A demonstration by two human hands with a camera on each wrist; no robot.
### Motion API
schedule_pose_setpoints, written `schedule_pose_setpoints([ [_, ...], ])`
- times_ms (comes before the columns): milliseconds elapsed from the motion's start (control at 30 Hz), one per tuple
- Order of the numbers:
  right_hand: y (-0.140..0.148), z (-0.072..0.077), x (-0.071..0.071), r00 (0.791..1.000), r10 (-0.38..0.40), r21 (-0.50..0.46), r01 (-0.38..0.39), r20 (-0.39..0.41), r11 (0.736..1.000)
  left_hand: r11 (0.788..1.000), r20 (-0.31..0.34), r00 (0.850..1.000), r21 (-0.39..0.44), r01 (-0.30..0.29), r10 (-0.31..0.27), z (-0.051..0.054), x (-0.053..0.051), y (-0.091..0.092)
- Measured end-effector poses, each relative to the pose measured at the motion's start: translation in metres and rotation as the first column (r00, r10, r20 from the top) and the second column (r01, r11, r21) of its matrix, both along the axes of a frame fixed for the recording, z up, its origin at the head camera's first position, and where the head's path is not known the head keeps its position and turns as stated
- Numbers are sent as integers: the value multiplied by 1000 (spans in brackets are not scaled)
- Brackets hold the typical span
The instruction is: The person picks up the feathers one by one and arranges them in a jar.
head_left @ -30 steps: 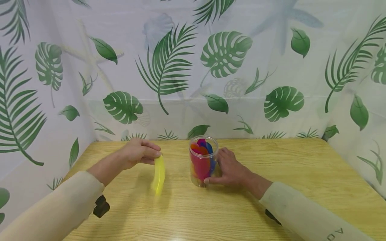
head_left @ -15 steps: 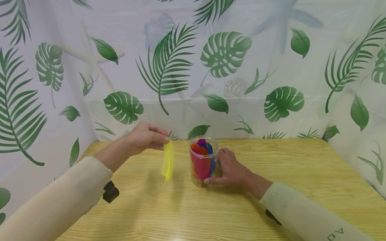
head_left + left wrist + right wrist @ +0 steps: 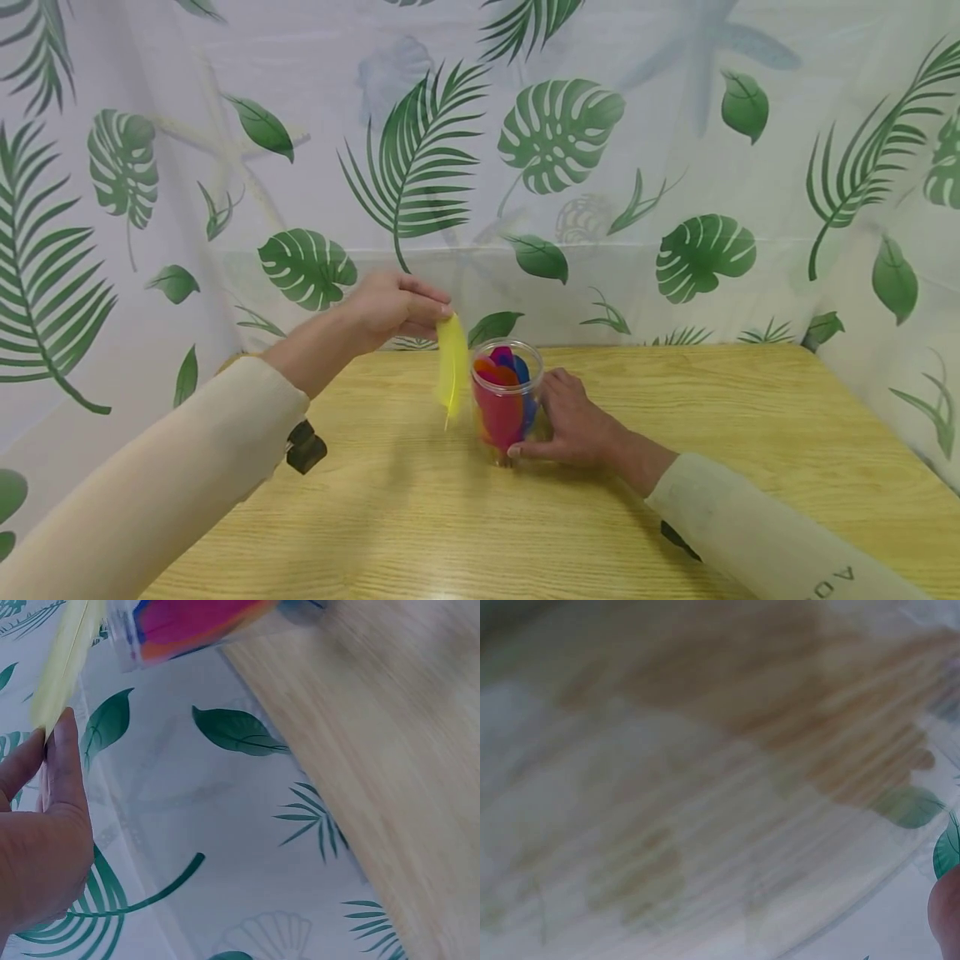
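Between thumb and fingers my left hand (image 3: 393, 312) pinches one end of a yellow feather (image 3: 452, 367), which hangs down with its thin quill lowest. In the left wrist view the same feather (image 3: 67, 660) rises from the fingertips (image 3: 66, 724). The feather is just left of a clear open-topped jar (image 3: 507, 343) standing on the table. Inside the jar are several feathers (image 3: 501, 408) in pink, orange, blue and yellow. My right hand (image 3: 577, 425) holds the jar's right side, thumb at its front near the base. Only a small bit of a hand (image 3: 946, 915) shows in the right wrist view.
The wooden table (image 3: 675, 517) carries the jar near its middle. Behind it hangs a white cloth (image 3: 637, 292) printed with green leaves, which also runs along both sides. A dark wrist device (image 3: 306, 447) sits under the left sleeve.
My left hand has risen and moved to the right with the yellow feather, bringing it beside the jar. The right hand and the jar have stayed in place.
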State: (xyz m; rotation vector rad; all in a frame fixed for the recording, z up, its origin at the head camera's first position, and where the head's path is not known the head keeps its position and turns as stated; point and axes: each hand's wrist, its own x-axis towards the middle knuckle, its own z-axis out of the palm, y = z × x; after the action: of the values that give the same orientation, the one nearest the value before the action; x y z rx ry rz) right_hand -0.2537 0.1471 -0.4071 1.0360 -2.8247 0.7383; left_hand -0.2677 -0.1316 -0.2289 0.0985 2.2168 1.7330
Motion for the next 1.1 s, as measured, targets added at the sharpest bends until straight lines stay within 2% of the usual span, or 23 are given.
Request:
schedule_pose_setpoints([
  [133, 0, 1, 0, 1000, -5, 4, 5, 11, 1000, 998, -26, 998, 31, -51, 52, 11, -7, 12],
  [300, 0, 1, 1, 999, -25, 12, 25, 39, 1000, 992, -70, 993, 86, -89, 95, 17, -14, 27],
  [533, 0, 0, 0, 999, -18, 2, 18, 30, 1000, 978, -159, 971, 133, -158, 179, 17, -25, 41],
  [633, 0, 1, 0, 1000, -9, 3, 9, 23, 1000, 975, -177, 964, 140, -173, 197, 14, -29, 44],
  [733, 0, 2, 1, 1000, -5, 10, 4, 21, 1000, 980, -172, 970, 131, -151, 172, 9, -29, 47],
  [900, 0, 3, 1, 1000, 9, 9, -9, 10, 1000, 991, -140, 987, 116, -66, 82, -2, -23, 49],
  [1100, 0, 2, 0, 1000, 11, 3, -11, -7, 1000, 989, -137, 991, 145, 16, 4, -7, -16, 50],
])
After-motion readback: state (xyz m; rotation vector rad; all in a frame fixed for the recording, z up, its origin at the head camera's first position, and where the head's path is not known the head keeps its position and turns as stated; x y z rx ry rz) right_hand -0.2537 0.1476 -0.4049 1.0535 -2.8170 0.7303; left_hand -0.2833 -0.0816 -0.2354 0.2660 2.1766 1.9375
